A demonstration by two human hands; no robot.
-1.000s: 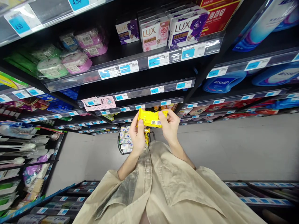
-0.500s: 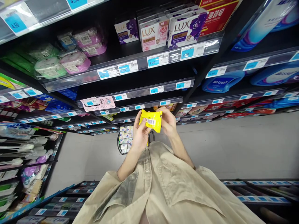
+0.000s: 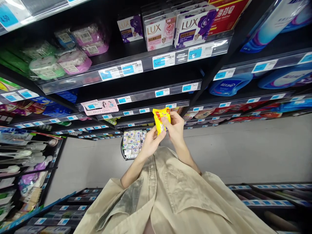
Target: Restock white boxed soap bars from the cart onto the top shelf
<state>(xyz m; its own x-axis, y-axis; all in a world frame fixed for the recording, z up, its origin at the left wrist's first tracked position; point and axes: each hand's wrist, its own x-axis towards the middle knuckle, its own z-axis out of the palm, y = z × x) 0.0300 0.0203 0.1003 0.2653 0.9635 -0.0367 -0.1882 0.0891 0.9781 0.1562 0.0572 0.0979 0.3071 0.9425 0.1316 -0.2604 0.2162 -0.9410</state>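
Note:
Between my two hands is a small yellow plastic-wrapped packet [image 3: 158,117] with red print and a barcode patch; its contents are hidden by the wrapper. My right hand [image 3: 176,129] grips it from the right, thumb across its front. The fingers of my left hand [image 3: 150,143] are closed at its lower edge, pinching the bottom corner. Below and left of the packet, a dark-rimmed basket full of small printed boxes [image 3: 131,144] stands low by the shelf, partly covered by my left hand.
Ahead, a shelf edge [image 3: 170,58] with price tags carries LUX soap boxes [image 3: 159,31] and wrapped soap dishes [image 3: 74,61]. Blue detergent bottles [image 3: 229,85] stand to the right. Kitchen utensils [image 3: 21,152] hang at left. Grey floor [image 3: 234,149] runs along the aisle, with more shelves behind me.
The yellow packet has been turned from lying crosswise to more upright, showing a red-printed side. My right thumb has come onto its front, and my left hand has slid to its lower edge.

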